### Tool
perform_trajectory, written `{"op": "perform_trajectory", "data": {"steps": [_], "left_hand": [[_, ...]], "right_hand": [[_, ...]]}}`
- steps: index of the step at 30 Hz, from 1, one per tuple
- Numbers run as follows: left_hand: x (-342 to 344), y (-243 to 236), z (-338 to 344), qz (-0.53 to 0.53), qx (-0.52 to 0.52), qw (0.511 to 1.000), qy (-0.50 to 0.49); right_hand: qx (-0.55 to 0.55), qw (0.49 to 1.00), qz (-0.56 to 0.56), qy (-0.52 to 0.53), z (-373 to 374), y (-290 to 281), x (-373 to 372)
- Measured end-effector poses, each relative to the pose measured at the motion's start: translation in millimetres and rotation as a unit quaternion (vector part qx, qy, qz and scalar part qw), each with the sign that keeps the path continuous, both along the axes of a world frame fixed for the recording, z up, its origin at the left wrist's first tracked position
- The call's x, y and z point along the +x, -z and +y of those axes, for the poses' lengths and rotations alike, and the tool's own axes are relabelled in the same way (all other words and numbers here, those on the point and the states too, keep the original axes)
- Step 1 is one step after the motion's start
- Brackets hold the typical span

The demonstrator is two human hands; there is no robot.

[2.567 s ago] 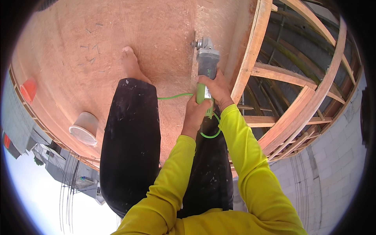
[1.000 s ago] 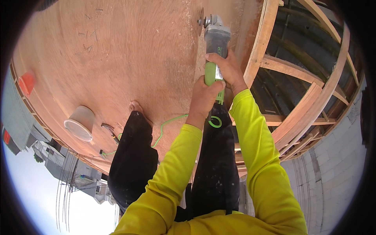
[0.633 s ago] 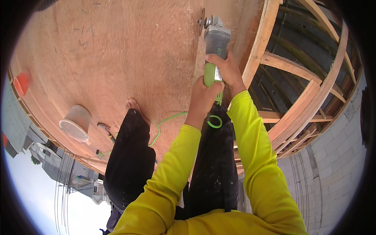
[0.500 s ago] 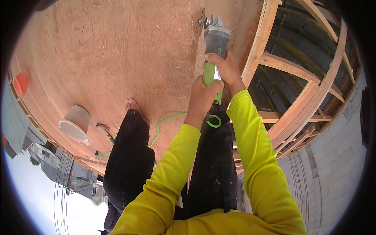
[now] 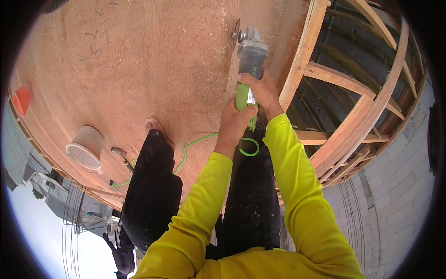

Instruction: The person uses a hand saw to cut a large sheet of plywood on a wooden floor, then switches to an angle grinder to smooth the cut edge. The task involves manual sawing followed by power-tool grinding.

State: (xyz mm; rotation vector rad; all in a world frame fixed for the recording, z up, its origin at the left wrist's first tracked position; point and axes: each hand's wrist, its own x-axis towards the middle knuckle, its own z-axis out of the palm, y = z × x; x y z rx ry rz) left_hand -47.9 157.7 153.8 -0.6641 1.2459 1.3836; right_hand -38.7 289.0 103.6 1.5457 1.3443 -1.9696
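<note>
An angle grinder with a dark grey head and green body is held in both my hands. My left hand wraps round the rear of its green handle. Further forward, my right hand grips the body just behind the dark head. The thin cutting disc stands on edge at the left of the head, close to the plywood sheet; whether it touches the wood I cannot tell. A bright green power cord loops behind the tool and runs left across the sheet.
Right of the sheet lies an open timber frame with dark gaps between its members. At the left stand a whitish bucket and an orange container. A hammer rests near my bare foot. Loose nails lie scattered farther off.
The grinder and both hands have shifted slightly left and nearer to me. Both hands keep their hold. At the lower left, a dark-clothed shape shows more than before.
</note>
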Motion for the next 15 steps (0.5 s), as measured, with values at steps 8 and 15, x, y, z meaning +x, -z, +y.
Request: {"op": "perform_trajectory", "data": {"steps": [8,15], "left_hand": [[36,-12,-21,-0.049,-0.038,0.998,-0.006],[82,-32,-59,-0.097,-0.069,0.993,-0.008]], "right_hand": [[0.016,1.0,-0.011,-0.021,-32,14,52],[-0.074,0.994,-0.082,0.0,-66,-20,88]]}}
